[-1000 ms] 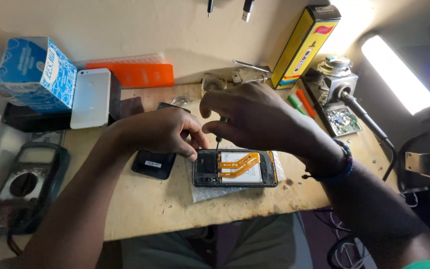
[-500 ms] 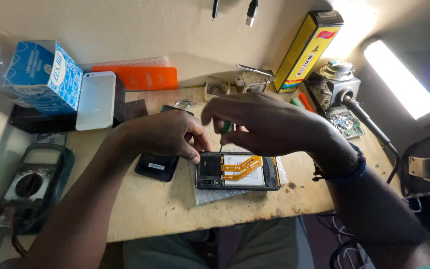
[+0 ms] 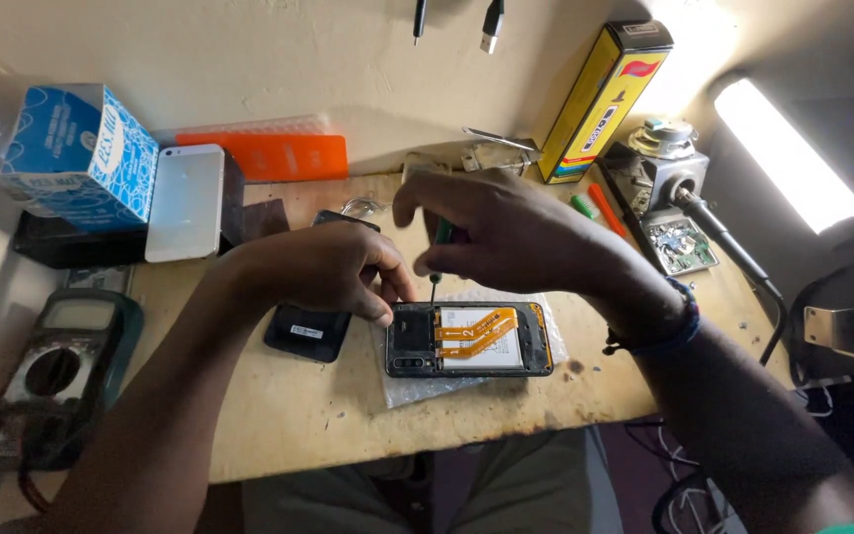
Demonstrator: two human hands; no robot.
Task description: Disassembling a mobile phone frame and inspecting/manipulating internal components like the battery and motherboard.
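Right hand (image 3: 506, 232) grips a small green-handled screwdriver (image 3: 437, 259), tip down on the top edge of the opened phone (image 3: 469, 339), near its camera end. Left hand (image 3: 323, 267) grasps nothing; its fingertips press the phone's left end to steady it. The phone lies back-off on a clear plastic sheet (image 3: 417, 388), orange flex cables exposed, mid-counter.

Advice: keep the driver vertical, push lightly, and clear of the flex; the bit could slip onto it.

The wooden counter (image 3: 298, 415) is worn and crowded: multimeter (image 3: 46, 371) at left, white phone (image 3: 185, 203), blue box (image 3: 81, 153), yellow box (image 3: 605, 99), bare circuit board (image 3: 682, 244). A lamp (image 3: 788, 153) glares at right.
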